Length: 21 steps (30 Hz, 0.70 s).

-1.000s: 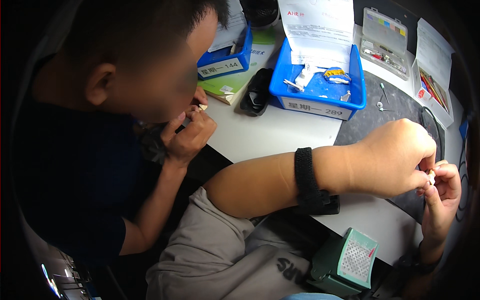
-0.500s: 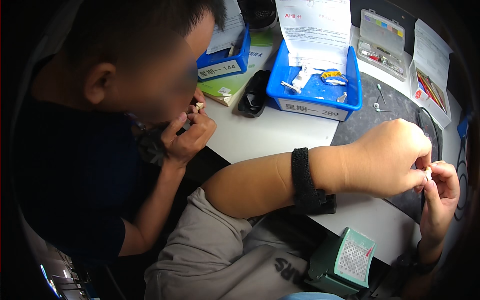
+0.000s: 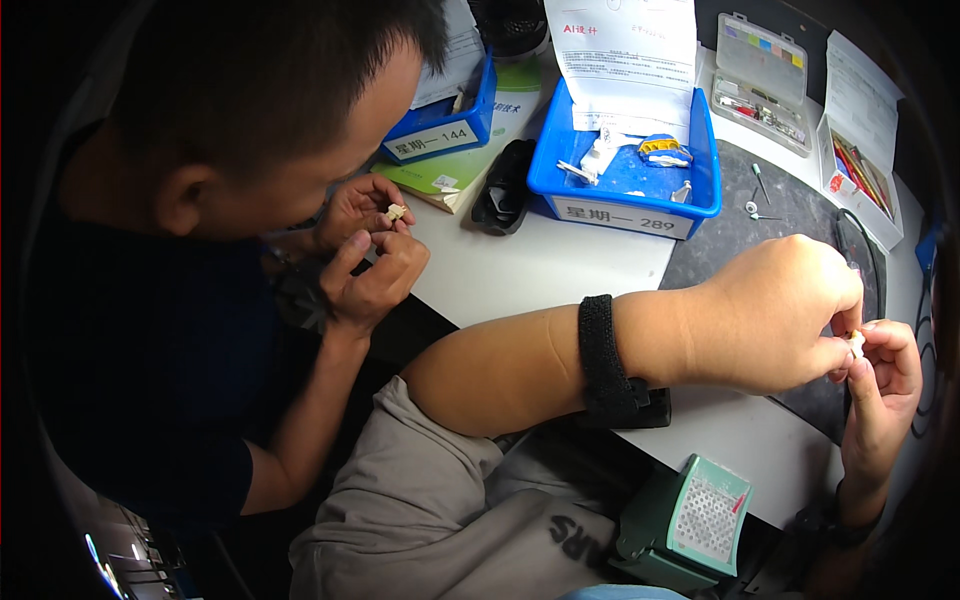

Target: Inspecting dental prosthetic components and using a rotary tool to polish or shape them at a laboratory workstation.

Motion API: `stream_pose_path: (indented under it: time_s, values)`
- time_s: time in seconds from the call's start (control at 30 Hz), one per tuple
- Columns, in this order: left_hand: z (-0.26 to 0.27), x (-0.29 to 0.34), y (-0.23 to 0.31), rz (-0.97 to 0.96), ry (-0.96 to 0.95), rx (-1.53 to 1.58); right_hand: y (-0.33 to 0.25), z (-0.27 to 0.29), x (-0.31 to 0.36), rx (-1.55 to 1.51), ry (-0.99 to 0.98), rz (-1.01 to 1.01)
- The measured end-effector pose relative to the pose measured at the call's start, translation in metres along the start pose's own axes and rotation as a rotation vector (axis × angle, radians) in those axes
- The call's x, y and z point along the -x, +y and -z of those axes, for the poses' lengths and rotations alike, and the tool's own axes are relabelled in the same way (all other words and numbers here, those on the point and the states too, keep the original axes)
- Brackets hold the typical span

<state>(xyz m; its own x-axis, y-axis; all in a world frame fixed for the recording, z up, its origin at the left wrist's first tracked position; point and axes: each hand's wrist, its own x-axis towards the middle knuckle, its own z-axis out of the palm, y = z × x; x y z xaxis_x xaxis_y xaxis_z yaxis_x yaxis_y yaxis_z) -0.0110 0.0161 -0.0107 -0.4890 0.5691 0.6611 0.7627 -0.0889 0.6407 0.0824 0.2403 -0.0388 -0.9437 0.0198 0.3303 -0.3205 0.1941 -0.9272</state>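
My left hand (image 3: pixel 770 315) reaches across to the right, a black strap (image 3: pixel 607 358) round its wrist. Its thumb and fingers are closed on a small off-white tooth-like piece (image 3: pixel 856 345) with a yellowish spot. From the far right, my right hand (image 3: pixel 885 375) pinches the same piece between thumb and fingertips. The back of my left hand hides some of its fingers, and the piece is too small to make out its details. Beneath both hands lies a dark grey mat (image 3: pixel 735 235).
At left a person in a dark top holds a cream tooth-like piece (image 3: pixel 395 212). Blue trays (image 3: pixel 625 218) hold papers and white pieces. Small rotary bits (image 3: pixel 762 185) lie on the mat. A clear case (image 3: pixel 762 85), pencil box (image 3: pixel 860 170), black case (image 3: pixel 503 190) and green box (image 3: pixel 690 520) stand around.
The person at left has lifted their head slightly, and their hands now show more of the cream piece. My view has shifted slightly; my hands keep the same grip.
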Motion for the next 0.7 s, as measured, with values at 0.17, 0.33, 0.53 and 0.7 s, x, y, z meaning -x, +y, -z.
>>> stream_pose_path:
  time_s: [0.17,0.33,0.53,0.7]
  values:
    - [-0.0016,-0.0016,-0.0006,0.002,-0.003,-0.008,0.0041,0.0058,0.0009,0.005,-0.002,0.008]
    - [-0.0022,-0.0010,-0.0010,-0.011,-0.002,-0.003,0.0039,0.0068,0.0020,0.037,-0.008,0.014]
    - [0.0007,-0.0001,0.0009,-0.001,-0.022,-0.021,0.0035,0.0050,0.0012,0.022,-0.022,0.013]
    - [0.0013,0.0002,0.0017,0.013,-0.025,-0.016,0.0018,0.0065,0.0019,0.026,-0.028,-0.001]
